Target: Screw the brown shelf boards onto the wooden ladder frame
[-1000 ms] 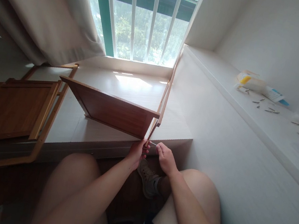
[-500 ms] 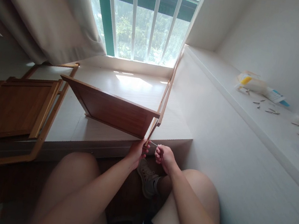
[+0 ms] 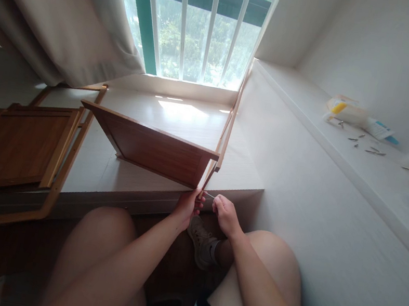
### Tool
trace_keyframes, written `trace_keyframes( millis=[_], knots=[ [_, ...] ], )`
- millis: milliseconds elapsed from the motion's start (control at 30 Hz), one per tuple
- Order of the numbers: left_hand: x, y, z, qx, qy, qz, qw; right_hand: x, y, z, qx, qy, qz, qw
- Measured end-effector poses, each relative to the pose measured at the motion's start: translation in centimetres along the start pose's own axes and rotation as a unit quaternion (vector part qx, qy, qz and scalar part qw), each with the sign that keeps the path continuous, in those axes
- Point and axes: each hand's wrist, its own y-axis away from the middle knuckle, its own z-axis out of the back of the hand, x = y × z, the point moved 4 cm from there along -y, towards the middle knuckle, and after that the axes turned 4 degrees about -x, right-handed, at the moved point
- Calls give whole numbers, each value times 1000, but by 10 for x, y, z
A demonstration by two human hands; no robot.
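Turned since half a second ago, the right hand (image 3: 226,215) pinches a thin rod (image 3: 210,196); at its nine o'clock the left hand (image 3: 185,206), grip too hidden to tell, meets the wooden panel (image 3: 157,151), toward ten o'clock.

The left hand (image 3: 187,208) touches a wooden panel (image 3: 159,151); the right hand (image 3: 226,215) pinches a rod (image 3: 210,196).

Reddish-brown panel (image 3: 157,152), plain beige curtain (image 3: 82,15)
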Motion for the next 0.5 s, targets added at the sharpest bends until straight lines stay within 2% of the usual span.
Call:
trace_keyframes(
  millis=[200,500],
  knots=[
    [1,-1,0,-2,-3,-2,1000,0,0,4,-6,88,35,996],
    [-1,2,-1,0,-7,-5,1000,5,5,5,0,119,42,992]
  ],
)
